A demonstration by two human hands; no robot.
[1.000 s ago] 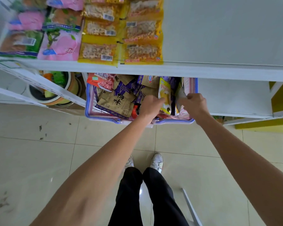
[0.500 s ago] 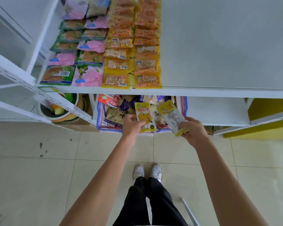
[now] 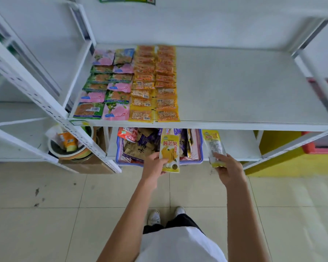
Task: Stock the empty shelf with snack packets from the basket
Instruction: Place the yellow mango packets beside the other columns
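My left hand [image 3: 154,167] grips the lower end of a yellow mango snack packet [image 3: 169,150], held upright in front of the basket. My right hand [image 3: 228,167] holds a second yellow packet [image 3: 213,144] by its lower end, tilted left, its printed back facing me. The blue-rimmed basket [image 3: 200,148] sits on the bottom shelf, full of brown, purple and red packets. Above it the white shelf [image 3: 244,87] carries rows of pink, green and orange packets [image 3: 134,86] on its left part; its right part is bare.
A white perforated shelf post [image 3: 45,103] slants across the left. Stacked bowls [image 3: 70,150] with a small orange packet sit on a cardboard box at the lower left. A yellow and red cabinet [image 3: 291,159] stands to the right. My shoes [image 3: 165,214] are on the tiled floor.
Both hands pulled out of the basket, each with a yellow packet, and rose slightly toward me. The view tilted up, so that the whole shelf shows.
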